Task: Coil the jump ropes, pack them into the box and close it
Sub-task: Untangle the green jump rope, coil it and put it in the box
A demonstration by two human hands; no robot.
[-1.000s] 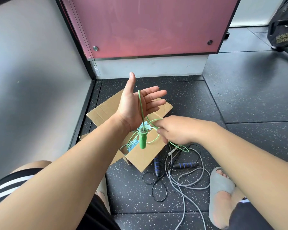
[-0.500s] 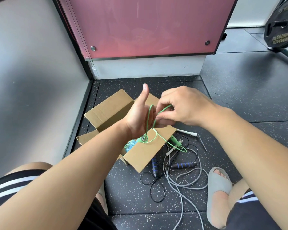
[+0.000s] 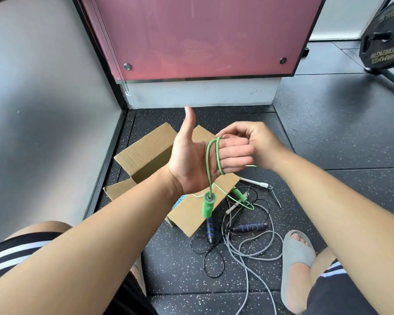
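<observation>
My left hand is held up over the open cardboard box, palm toward me, thumb up, fingers straight. The green jump rope makes two loops around those fingers, and one green handle hangs below the palm. My right hand sits just past the left fingertips, fingers curled, pinching the green rope's free run. The other green handle lies on the floor by the box flap. A black rope with blue-striped handles and a grey rope lie tangled on the floor to the right of the box.
A grey wall stands close on the left and a pink panel at the back. A black weight plate leans at the far right. My slippered foot rests beside the tangled ropes on the speckled rubber floor.
My right hand carried the green rope over and round the left fingers, adding a second loop. The left hand turned its palm toward me and the green handle dropped lower.
</observation>
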